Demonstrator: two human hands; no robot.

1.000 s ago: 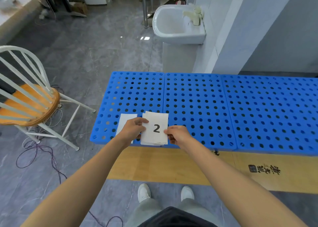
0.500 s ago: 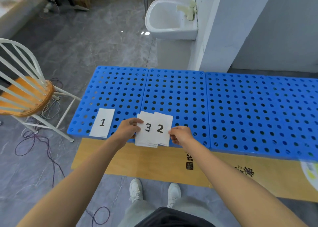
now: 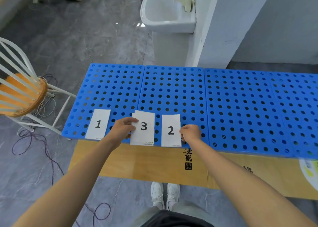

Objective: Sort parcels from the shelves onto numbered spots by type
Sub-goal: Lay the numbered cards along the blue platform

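Note:
A blue perforated platform [image 3: 223, 106] stretches across the view. The white card marked 1 [image 3: 98, 124] lies flat near its front left corner. My left hand [image 3: 123, 129] pinches the left edge of a small stack of cards with 3 on top [image 3: 143, 127], held over the front edge. My right hand [image 3: 190, 133] grips the right edge of the card marked 2 [image 3: 170, 130], which sits just right of the stack, apart from it. No parcels or shelves are in view.
A white chair with an orange seat [image 3: 20, 96] stands at the left, loose cables [image 3: 31, 140] under it. A white sink [image 3: 167, 8] and grey pillar [image 3: 223, 25] stand behind the platform. Flattened cardboard [image 3: 154, 161] lies under the platform's front, by my shoes [image 3: 164, 194].
My right hand has drawn the 2 card rightward off the stack, opening a gap beside the 3. The 1 card stays where it lay.

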